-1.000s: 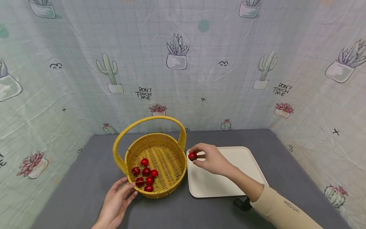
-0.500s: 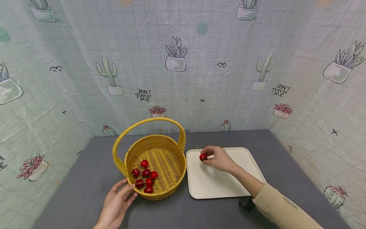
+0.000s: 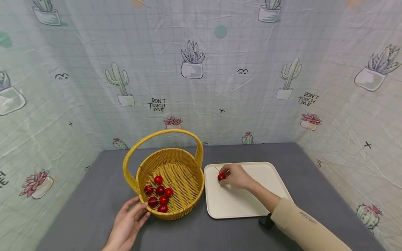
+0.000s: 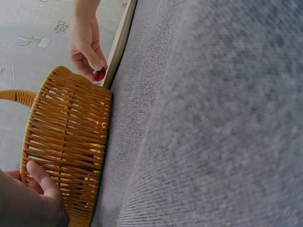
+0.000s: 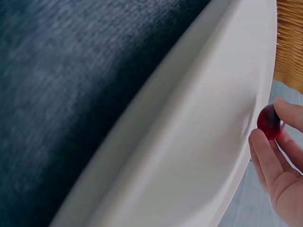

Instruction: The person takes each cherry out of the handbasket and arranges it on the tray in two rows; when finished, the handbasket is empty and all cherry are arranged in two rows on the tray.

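My right hand pinches a dark red cherry by its sides, low over the left part of a cream tray. A thin stem sticks up from this fruit. In the right wrist view the cherry sits between thumb and fingertips, close over the tray surface. My left hand grips the near left rim of a yellow woven basket; the left wrist view has its fingers against the wicker side. Several red cherries lie inside the basket, gathered toward the left hand.
Basket and tray stand side by side on a grey cloth-covered table, a narrow gap between them. The basket's tall handle arches over its far side. A black object shows under the right wrist. A printed curtain surrounds the table.
My right hand has carried the cherry from beside the basket rim rightward over the tray, then lowered it slightly. The left hand stays at the basket rim.
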